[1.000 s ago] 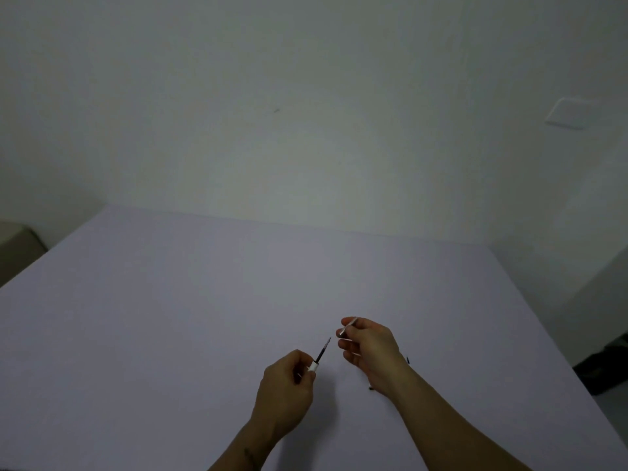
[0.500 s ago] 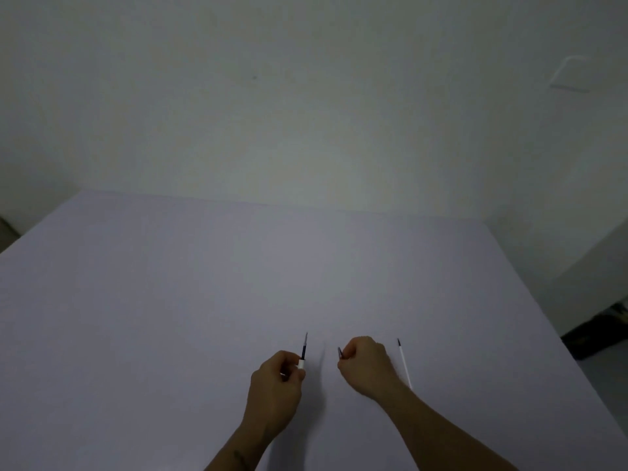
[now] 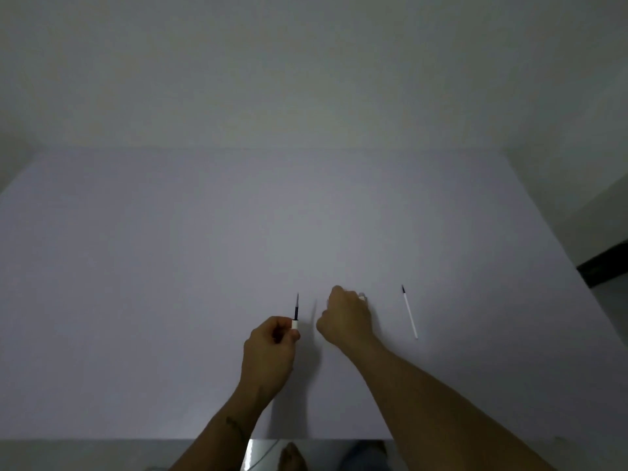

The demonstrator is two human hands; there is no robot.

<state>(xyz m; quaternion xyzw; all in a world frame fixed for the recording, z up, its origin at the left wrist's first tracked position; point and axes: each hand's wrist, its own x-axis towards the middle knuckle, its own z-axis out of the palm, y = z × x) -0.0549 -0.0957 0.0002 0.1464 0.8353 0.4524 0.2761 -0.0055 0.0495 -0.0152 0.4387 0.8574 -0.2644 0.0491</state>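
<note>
My left hand (image 3: 272, 348) pinches a thin pen part (image 3: 296, 311) with a white collar and a dark pointed tip, which stands upright above my fingers. Just to its right, my right hand (image 3: 346, 317) is curled into a fist over the table; a small white piece (image 3: 362, 296) shows at its far edge, and what else it holds is hidden. A thin white refill (image 3: 409, 311) with a dark tip lies flat on the table, to the right of my right hand and apart from it.
The pale table (image 3: 170, 266) reaches back to a plain wall. Its near edge runs along the bottom of the view, with my feet and the floor below it. A dark object (image 3: 605, 263) sits past the table's right edge.
My view has tilted down, so the table's near edge now shows. The white refill left my right hand and lies on the table. My left hand turned its pen part upright.
</note>
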